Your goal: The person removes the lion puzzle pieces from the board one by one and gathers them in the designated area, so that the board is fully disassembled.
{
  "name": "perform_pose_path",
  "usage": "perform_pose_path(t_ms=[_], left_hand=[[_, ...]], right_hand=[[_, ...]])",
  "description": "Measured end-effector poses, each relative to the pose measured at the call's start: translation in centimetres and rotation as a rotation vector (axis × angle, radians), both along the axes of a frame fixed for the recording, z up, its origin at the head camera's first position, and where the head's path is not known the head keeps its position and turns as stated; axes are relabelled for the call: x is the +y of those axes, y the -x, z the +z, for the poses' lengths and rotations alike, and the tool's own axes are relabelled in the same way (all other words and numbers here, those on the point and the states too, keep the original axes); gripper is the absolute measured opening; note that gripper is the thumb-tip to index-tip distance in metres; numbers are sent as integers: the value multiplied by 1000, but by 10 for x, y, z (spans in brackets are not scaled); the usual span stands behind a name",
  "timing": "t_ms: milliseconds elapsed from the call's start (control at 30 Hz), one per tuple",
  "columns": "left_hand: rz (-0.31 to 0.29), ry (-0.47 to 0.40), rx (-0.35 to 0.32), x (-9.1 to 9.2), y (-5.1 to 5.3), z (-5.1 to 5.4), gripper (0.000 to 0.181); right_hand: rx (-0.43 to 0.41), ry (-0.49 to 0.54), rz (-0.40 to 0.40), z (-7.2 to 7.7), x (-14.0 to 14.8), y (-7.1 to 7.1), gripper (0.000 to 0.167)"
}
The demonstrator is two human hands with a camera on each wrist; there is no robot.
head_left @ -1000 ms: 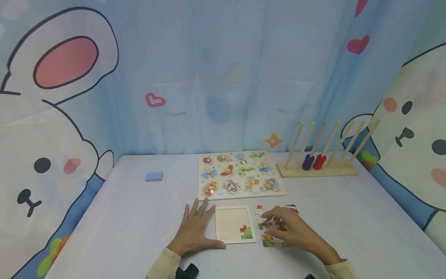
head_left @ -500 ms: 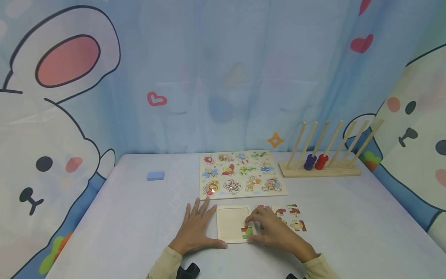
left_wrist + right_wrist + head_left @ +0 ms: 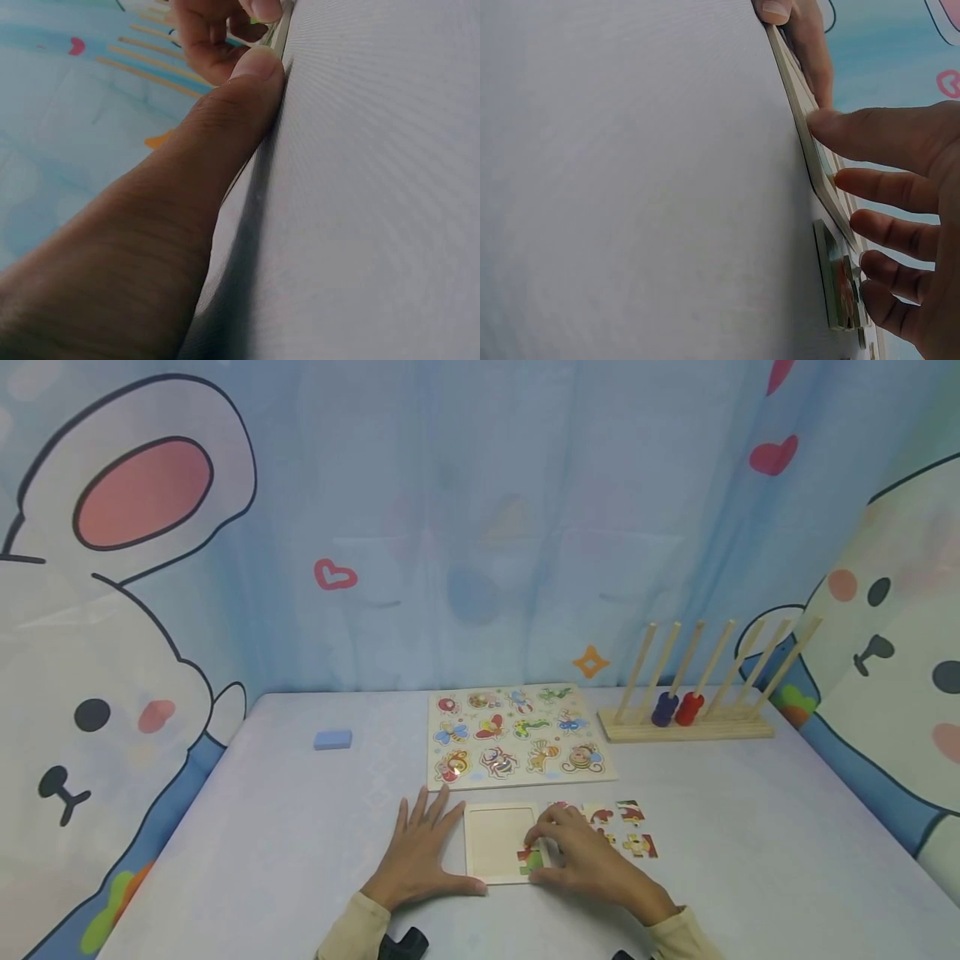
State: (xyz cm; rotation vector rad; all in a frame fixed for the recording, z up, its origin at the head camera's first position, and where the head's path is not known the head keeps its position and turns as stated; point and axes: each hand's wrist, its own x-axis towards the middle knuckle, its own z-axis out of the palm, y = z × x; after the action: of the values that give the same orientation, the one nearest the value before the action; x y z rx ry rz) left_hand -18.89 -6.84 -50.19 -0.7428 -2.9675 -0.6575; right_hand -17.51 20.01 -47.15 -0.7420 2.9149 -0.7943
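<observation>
A shallow wooden puzzle tray (image 3: 495,843) lies on the table with a green and red puzzle piece (image 3: 529,862) in its lower right corner. My left hand (image 3: 423,852) lies spread at the tray's left side, thumb at its lower left corner. Over the lower right corner, my right hand (image 3: 581,856) holds the piece between thumb and index finger; it partly covers the piece. In the right wrist view the thumb (image 3: 885,135) touches the tray's edge and the other fingers are gently bent. Several loose puzzle pieces (image 3: 639,845) lie right of the tray, some behind the hand.
An insect picture board (image 3: 517,735) lies behind the tray. At the back right stands a wooden peg rack (image 3: 690,732) with blue and red beads. A blue block (image 3: 332,740) lies at the back left. A patterned curtain (image 3: 465,527) hangs behind the table.
My right hand has moved left from above the loose pieces to the tray's lower right corner, then stayed there. The left hand has kept its place.
</observation>
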Motion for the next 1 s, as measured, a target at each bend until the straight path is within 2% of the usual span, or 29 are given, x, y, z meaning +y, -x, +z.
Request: perform_pose_path(t_ms=[367, 767, 1000], left_hand=[[17, 12, 6, 0, 1, -1, 116], [3, -1, 14, 0, 0, 0, 114], [10, 12, 6, 0, 0, -1, 115]], right_hand=[[-21, 30, -14, 0, -3, -1, 20], [-100, 65, 17, 9, 3, -5, 34], [-120, 57, 21, 9, 3, -4, 41]])
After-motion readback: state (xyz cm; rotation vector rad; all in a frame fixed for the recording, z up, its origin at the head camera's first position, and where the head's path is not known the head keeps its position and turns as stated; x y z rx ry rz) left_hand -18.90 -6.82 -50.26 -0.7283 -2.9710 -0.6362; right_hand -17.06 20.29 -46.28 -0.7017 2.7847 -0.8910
